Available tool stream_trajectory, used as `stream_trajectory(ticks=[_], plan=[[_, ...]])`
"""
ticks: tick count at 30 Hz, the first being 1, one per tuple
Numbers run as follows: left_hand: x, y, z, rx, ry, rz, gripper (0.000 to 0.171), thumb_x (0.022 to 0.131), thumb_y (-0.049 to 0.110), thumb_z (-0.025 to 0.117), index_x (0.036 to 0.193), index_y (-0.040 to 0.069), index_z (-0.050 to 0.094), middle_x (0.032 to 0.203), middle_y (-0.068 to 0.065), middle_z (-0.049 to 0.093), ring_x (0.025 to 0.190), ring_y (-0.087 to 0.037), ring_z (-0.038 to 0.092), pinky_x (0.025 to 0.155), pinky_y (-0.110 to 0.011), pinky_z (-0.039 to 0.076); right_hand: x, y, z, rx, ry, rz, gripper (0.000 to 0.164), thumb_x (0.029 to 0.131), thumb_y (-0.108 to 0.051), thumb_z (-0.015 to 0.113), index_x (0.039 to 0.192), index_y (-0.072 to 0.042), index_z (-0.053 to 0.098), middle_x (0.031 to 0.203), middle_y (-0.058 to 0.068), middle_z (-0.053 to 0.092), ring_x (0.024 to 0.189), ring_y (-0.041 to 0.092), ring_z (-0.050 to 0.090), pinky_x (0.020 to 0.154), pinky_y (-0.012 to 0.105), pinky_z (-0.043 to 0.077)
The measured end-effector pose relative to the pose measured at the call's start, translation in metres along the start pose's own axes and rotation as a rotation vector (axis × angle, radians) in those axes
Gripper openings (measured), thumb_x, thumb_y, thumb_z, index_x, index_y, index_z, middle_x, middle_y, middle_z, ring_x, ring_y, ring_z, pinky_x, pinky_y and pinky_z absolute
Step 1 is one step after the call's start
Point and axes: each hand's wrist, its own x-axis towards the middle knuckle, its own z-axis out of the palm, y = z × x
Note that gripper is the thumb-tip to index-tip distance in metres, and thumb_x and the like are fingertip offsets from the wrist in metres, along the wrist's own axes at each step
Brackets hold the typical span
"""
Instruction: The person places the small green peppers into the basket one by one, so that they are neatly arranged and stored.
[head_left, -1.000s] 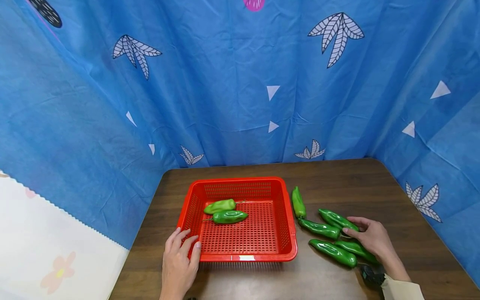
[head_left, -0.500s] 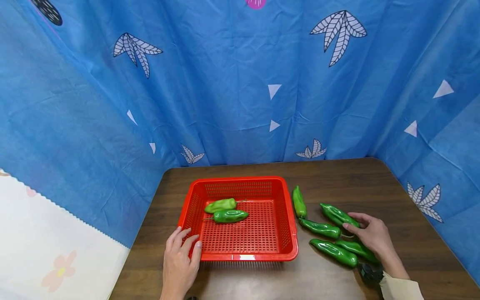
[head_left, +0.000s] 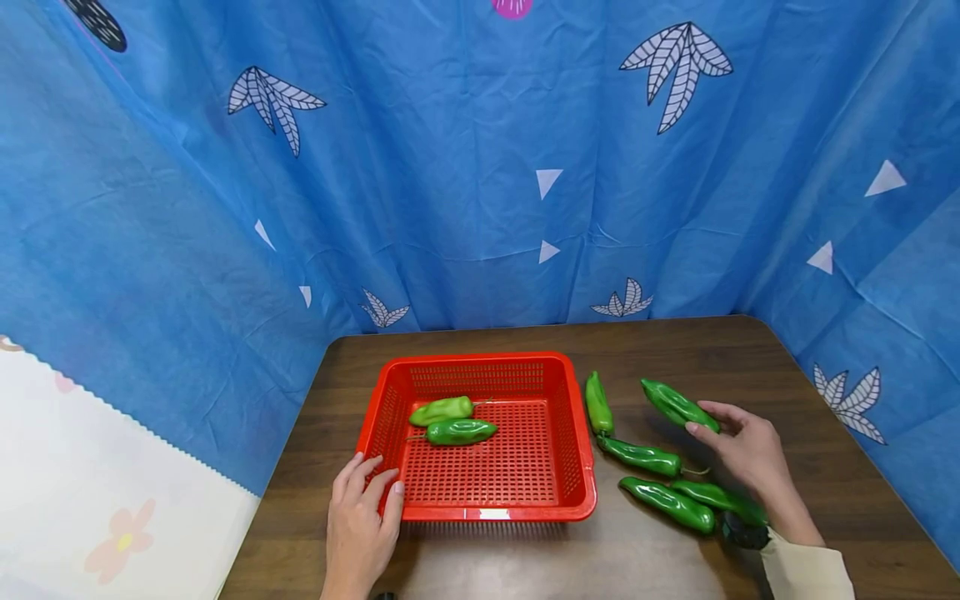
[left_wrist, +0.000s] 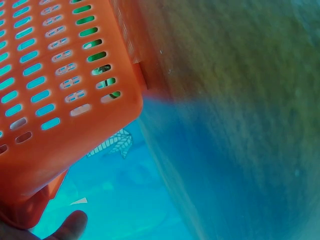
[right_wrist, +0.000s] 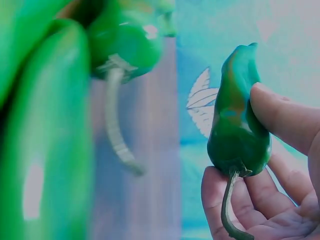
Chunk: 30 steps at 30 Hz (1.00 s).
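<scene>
My right hand (head_left: pixel 752 446) pinches a shiny dark green pepper (head_left: pixel 678 406) between thumb and fingers, above the table on the right. In the right wrist view, the thumb presses one side of this pepper (right_wrist: pixel 236 120), its curved stem pointing down. Below it on the table lie a pepper with a long stem (head_left: pixel 641 457), a pepper nearest me (head_left: pixel 667 504) and one partly under the wrist (head_left: pixel 712 495). My left hand (head_left: pixel 360 525) rests over the near left corner of a red slotted plastic basket (head_left: pixel 480 515), fingers loosely bent over its rim.
Inside the basket lie a light green pepper (head_left: pixel 441 411) and a darker one (head_left: pixel 461 432). Another pepper (head_left: pixel 597 404) lies against the basket's right side. The brown wooden table (head_left: pixel 675 350) ends at a blue curtain (head_left: pixel 465 167) behind.
My right hand has lifted the farthest of the dark green peppers off the table, raising it up and away from the others. My left hand and the basket have stayed in place.
</scene>
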Motion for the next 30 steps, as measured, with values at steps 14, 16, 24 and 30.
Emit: stream_trajectory(ticks=[14,16,24,30], plan=[[0.002,0.001,-0.002,0.012,-0.029,-0.022,0.022,0.09,0.025,0.07,0.1,0.008,0.078,0.124,-0.012,0.066,0.136,-0.033,0.044,0.112,-0.054,0.035,0.017,-0.034,-0.016,0.046,0.064,-0.123,0.053,0.091,-0.039,0.073,0.132,-0.007,0.065,0.119,0.023,0.069,0.078,-0.02,0.049,0.062,0.012,0.05],[0.002,0.001,-0.002,0.012,-0.025,-0.021,0.021,0.089,0.024,0.071,0.1,0.008,0.078,0.123,-0.012,0.066,0.135,-0.033,0.044,0.112,-0.054,0.035,0.02,-0.04,-0.018,0.061,0.072,-0.122,0.053,0.091,-0.039,0.073,0.132,-0.007,0.065,0.12,0.023,0.069,0.078,-0.022,0.049,0.063,0.01,0.05],[0.001,0.001,-0.002,0.016,-0.032,-0.034,0.021,0.09,0.025,0.071,0.101,0.008,0.078,0.124,-0.013,0.066,0.136,-0.033,0.044,0.112,-0.055,0.034,0.028,-0.071,-0.029,0.083,0.124,-0.175,0.05,0.09,-0.037,0.075,0.131,-0.011,0.067,0.12,0.02,0.07,0.08,-0.021,0.052,0.064,0.007,0.049],[0.002,0.0,-0.002,0.018,-0.044,-0.042,0.023,0.09,0.027,0.07,0.101,0.008,0.078,0.124,-0.012,0.065,0.136,-0.033,0.043,0.112,-0.055,0.035,0.035,-0.094,-0.032,0.102,0.136,-0.225,0.047,0.088,-0.034,0.077,0.129,-0.012,0.068,0.118,0.018,0.071,0.078,-0.015,0.058,0.06,0.012,0.051]])
